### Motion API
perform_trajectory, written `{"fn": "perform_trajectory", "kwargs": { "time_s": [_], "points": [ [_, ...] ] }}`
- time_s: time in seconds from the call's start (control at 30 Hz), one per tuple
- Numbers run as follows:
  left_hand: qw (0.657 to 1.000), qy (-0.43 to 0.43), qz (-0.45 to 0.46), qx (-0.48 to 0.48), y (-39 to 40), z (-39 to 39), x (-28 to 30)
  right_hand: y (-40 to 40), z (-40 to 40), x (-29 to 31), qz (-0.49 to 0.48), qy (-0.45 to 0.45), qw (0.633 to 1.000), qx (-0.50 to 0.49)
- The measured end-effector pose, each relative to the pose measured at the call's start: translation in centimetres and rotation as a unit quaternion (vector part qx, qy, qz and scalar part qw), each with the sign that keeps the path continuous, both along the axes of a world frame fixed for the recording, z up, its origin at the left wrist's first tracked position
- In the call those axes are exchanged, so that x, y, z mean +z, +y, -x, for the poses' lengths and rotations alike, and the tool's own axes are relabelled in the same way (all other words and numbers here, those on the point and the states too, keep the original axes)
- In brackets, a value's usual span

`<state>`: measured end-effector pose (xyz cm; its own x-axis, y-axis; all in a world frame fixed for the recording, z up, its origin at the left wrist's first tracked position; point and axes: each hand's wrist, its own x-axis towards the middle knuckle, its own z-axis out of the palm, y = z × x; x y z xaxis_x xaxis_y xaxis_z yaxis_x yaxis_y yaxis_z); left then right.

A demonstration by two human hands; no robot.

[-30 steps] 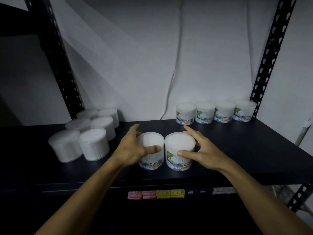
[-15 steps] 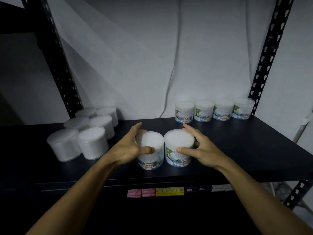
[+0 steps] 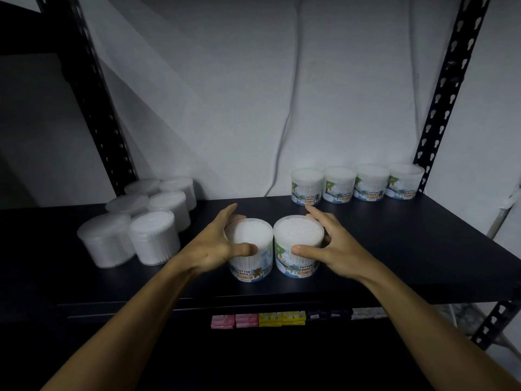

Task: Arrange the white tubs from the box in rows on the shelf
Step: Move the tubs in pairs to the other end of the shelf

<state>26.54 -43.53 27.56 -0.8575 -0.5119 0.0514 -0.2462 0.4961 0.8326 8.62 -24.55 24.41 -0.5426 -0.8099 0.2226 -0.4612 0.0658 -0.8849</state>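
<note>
Left hand [image 3: 214,246] and right hand [image 3: 335,251] are each grasping one of two white round plastic tubs [image 3: 249,249] reading "COTTON BUDS"; four labelled tubs [image 3: 356,183] are lining the black shelf [image 3: 423,249] rear, six unlabelled-facing tubs [image 3: 141,221] left.

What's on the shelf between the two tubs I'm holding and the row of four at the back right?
Nothing: the head view shows bare black shelf there.
</note>
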Motion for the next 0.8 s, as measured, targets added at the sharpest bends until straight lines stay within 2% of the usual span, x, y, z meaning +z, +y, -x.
{"fn": "perform_trajectory", "kwargs": {
  "time_s": [0.8],
  "points": [
    [0.999,0.026,0.006,0.022,0.21,0.16,-0.72,-0.16,-0.41,-0.64,0.012,0.021,0.999,-0.035]
  ]
}}
